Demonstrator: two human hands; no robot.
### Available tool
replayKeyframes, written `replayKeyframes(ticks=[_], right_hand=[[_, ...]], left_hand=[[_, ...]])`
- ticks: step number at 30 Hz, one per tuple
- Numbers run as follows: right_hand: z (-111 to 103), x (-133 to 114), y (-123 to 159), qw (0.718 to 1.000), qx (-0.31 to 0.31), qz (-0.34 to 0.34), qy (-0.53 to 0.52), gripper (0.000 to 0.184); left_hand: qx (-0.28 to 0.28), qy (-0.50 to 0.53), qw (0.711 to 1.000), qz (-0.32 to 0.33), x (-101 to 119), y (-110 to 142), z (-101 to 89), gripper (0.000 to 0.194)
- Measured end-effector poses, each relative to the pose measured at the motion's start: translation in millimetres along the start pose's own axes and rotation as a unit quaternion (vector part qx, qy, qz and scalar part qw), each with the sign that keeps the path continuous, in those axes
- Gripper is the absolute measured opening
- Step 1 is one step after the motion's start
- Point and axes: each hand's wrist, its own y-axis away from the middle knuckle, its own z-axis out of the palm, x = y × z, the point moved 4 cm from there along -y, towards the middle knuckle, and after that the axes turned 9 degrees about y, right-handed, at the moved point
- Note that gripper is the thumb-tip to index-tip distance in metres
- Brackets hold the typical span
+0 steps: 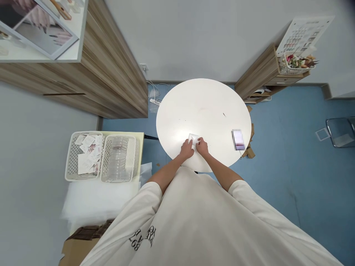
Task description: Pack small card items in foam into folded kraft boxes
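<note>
Both hands rest near the front edge of a white oval table (pixel 205 99). Between them lies a small white, slightly shiny packet-like thing (pixel 193 137); its exact kind is too small to make out. My left hand (pixel 187 149) has its fingers closed on the packet's left side. On the right side, my right hand (pixel 202 146) pinches the edge with curled fingers. Parts of the packet are hidden under the fingertips.
A phone-like device (pixel 238 139), blurred out, lies at the table's right with a cable. To the left, a basket of cards (pixel 70 162) stands beside a basket of clear plastic pieces (pixel 135 155). A wooden cabinet (pixel 119 74) rises behind them. Cardboard (pixel 250 152) lies on the floor.
</note>
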Motion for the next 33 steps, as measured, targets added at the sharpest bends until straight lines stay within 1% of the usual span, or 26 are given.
replayKeyframes(ticks=[2,5,7,10,12,14,18,21,25,28,31,33], right_hand=[[7.9,-17.0,-2.3,1.000,-0.010,-0.021,-0.009,0.036],[24.0,-51.4,-5.9,0.996,-0.031,-0.077,-0.013,0.044],[36.3,-77.0,-7.9,0.992,-0.046,-0.120,-0.001,0.050],[53.6,-111.4,-10.4,0.982,-0.070,-0.173,0.039,0.058],[62.7,-127.9,-11.9,0.974,-0.090,-0.199,0.065,0.062],[68.7,-137.7,-13.2,0.968,-0.107,-0.211,0.085,0.064],[70.5,-141.1,-12.4,0.963,-0.127,-0.210,0.108,0.070],[64.1,-136.1,-7.0,0.967,-0.127,-0.195,0.106,0.071],[50.4,-125.1,4.8,0.974,-0.112,-0.168,0.107,0.063],[40.9,-115.3,14.4,0.976,-0.103,-0.156,0.109,0.058],[33.9,-105.8,23.7,0.977,-0.092,-0.156,0.108,0.055],[30.7,-100.4,30.5,0.977,-0.085,-0.162,0.110,0.054]], left_hand=[[0.017,0.001,1.000,-0.009,-13.0,3.0,-10.3,0.071],[0.050,0.002,0.998,-0.025,-38.6,8.1,-29.4,0.074],[0.067,0.002,0.997,-0.037,-57.7,11.5,-42.5,0.078],[0.078,-0.003,0.996,-0.044,-85.1,16.7,-60.4,0.083],[0.083,-0.017,0.996,-0.042,-100.4,19.8,-70.9,0.082],[0.082,-0.042,0.995,-0.036,-111.6,21.6,-78.9,0.081],[0.053,-0.095,0.994,-0.025,-119.6,20.3,-84.5,0.082],[0.044,-0.095,0.994,-0.024,-118.6,19.0,-84.6,0.084],[0.047,-0.085,0.995,-0.007,-116.2,21.0,-87.9,0.086],[0.058,-0.091,0.994,0.003,-112.2,25.4,-94.3,0.082],[0.077,-0.071,0.994,0.004,-103.4,33.4,-98.5,0.081],[0.090,-0.056,0.994,0.006,-95.3,41.2,-97.1,0.081]])
